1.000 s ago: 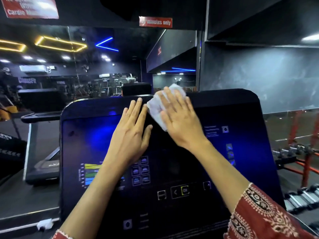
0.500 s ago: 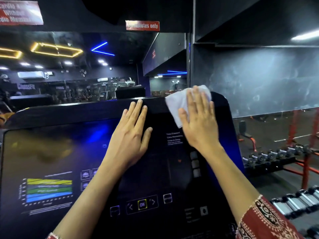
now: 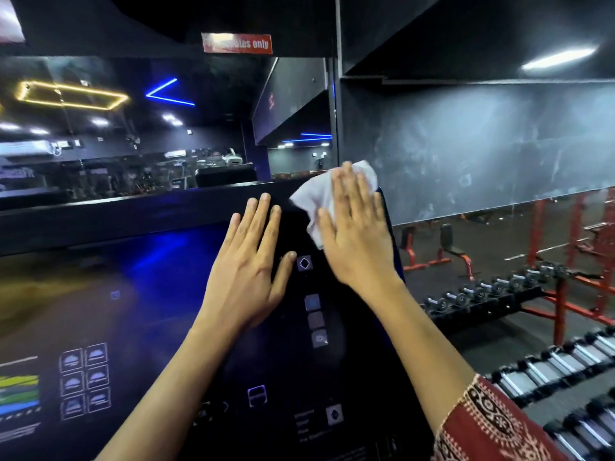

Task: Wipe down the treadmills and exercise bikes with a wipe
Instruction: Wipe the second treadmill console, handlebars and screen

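Pressing wipe (image 3: 312,201) under flat right hand (image 3: 356,241) at console (image 3: 149,294) corner; bracing with flat, empty left hand (image 3: 248,271). Judged early, with rest of console yet to wipe.

A deep red sleeve (image 3: 499,430) is being worn on the right arm. Its cuff (image 3: 482,399) is being edged by a black band carrying cream circular motifs, with finer cream print behind it. The right forearm (image 3: 419,327) and left forearm (image 3: 176,374) are being left uncovered up to the right hand (image 3: 356,241) and left hand (image 3: 246,271).
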The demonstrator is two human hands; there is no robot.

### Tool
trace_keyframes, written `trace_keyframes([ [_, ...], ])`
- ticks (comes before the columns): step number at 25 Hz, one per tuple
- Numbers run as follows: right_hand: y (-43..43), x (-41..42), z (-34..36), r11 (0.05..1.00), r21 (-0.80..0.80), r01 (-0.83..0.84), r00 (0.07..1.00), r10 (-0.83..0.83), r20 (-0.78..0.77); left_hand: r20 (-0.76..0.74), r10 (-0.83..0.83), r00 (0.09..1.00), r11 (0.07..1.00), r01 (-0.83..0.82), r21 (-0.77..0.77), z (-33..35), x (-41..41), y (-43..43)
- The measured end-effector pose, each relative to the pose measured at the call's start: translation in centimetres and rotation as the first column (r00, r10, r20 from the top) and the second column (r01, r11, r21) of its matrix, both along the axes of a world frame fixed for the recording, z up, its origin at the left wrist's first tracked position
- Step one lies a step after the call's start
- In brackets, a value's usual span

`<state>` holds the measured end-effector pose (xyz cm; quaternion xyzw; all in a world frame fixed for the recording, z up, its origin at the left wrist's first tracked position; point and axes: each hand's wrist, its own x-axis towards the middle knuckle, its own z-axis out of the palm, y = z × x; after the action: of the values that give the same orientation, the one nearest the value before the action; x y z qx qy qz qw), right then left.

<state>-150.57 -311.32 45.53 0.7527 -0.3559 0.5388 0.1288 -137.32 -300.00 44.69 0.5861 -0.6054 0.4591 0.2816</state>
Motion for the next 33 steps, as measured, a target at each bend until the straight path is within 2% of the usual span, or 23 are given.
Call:
trace_keyframes([
  [2,0.2,-1.1,-1.8,0.996,0.079,0.049,0.997,-0.053,0.057,0.018,0.008,1.0,1.0,-0.008,-0.004,-0.3,-0.2,-0.2],
  [5,3.5,-2.5,-6.8,0.988,0.059,-0.145,0.987,0.149,-0.066,0.04,0.023,0.999,0.999,-0.022,-0.032,-0.5,-0.2,-0.2],
  [7,4.0,-4.4,-9.0,0.982,0.032,-0.184,0.973,0.186,-0.133,0.034,0.034,0.999,0.998,-0.033,-0.048,-1.0,-0.4,0.1],
  [9,2.9,-5.3,-8.5,0.987,0.094,-0.13,0.988,0.137,-0.076,0.021,0.042,0.999,0.998,-0.041,-0.053,-1.8,-0.8,0.4],
  [12,2.2,-2.9,-5.0,0.976,0.19,-0.107,0.991,0.088,0.106,0.013,0.045,0.999,0.998,-0.045,-0.044,-2.9,-1.0,1.1],
  [13,2.6,-1.7,-4.6,0.981,0.162,-0.111,0.991,0.096,0.093,0.011,0.043,0.999,0.998,-0.042,-0.041,-3.0,-0.9,1.3],
  [17,3.4,-2.7,-7.7,0.985,-0.016,-0.173,0.972,0.169,-0.163,0.011,0.045,0.999,0.998,-0.044,-0.037,-3.4,-0.4,2.0],
  [18,3.2,-3.9,-8.4,0.984,0.0,-0.178,0.972,0.176,-0.155,0.012,0.046,0.999,0.998,-0.046,-0.035,-3.5,-0.3,2.1],
  [20,2.5,-4.5,-7.9,0.985,0.1,-0.14,0.989,0.144,-0.037,0.013,0.054,0.998,0.998,-0.054,-0.035,-3.7,-0.2,2.3],
  [23,2.5,-1.8,-4.6,0.964,0.222,-0.145,0.985,0.12,0.124,-0.008,0.052,0.999,0.998,-0.052,-0.029,-4.0,-0.4,2.7],
  [25,4.0,-0.5,-4.6,0.966,0.114,-0.234,0.972,0.23,0.044,-0.016,0.055,0.998,0.998,-0.055,-0.025,-4.4,-0.3,3.2],
  [27,5.5,-1.2,-7.8,0.946,0.001,-0.325,0.932,0.32,-0.17,-0.01,0.062,0.998,0.998,-0.062,-0.016,-4.9,0.1,4.0],
  [29,5.4,-4.0,-11.1,0.946,-0.07,-0.316,0.919,0.287,-0.271,-0.012,0.073,0.997,0.997,-0.073,-0.008,-5.4,0.7,5.1],
  [30,4.6,-5.2,-11.5,0.962,-0.072,-0.263,0.944,0.241,-0.223,-0.014,0.079,0.997,0.997,-0.079,-0.007,-5.7,1.0,5.6],
  [33,2.7,-4.1,-8.2,0.988,0.129,-0.085,0.996,0.079,0.052,-0.008,0.09,0.996,0.996,-0.09,0.003,-6.2,1.4,6.5],
])
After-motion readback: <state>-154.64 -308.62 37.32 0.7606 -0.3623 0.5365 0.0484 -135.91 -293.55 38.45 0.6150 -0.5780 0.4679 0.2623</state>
